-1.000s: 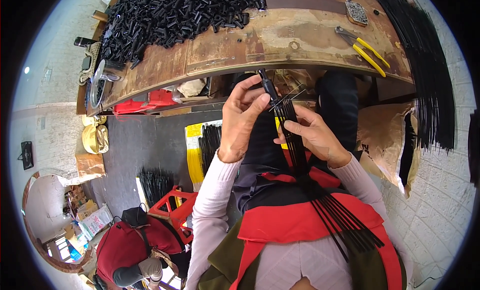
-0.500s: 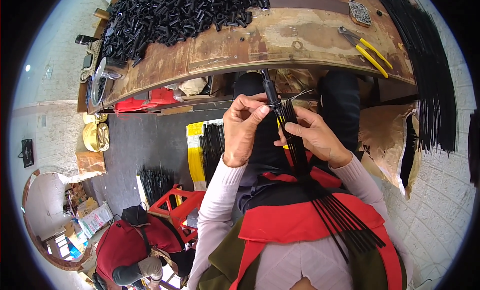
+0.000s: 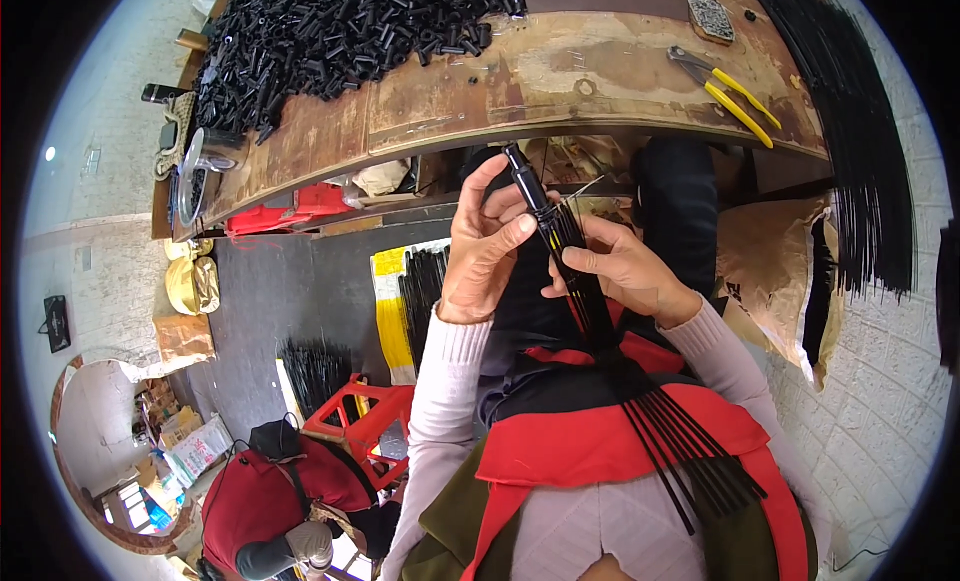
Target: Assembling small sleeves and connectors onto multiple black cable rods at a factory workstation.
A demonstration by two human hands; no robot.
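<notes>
The left hand [image 3: 478, 263] pinches the black fitting [image 3: 528, 184], its long axis roughly in line with black rods [image 3: 590, 311] gripped by the right hand [image 3: 632, 273]; they seem to touch.

My view's top edge cuts off the pile of black tubes [image 3: 340, 36]; the black rods [image 3: 593, 316] hide part of the right fingers [image 3: 584, 261] from me; the bottom edge crops the co-worker [image 3: 255, 501].

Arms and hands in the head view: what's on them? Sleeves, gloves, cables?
Left hand and right hand: bare, no gloves. Long pale-pink sleeves end in ribbed cuffs at the wrists. No cables visible on either arm.
</notes>
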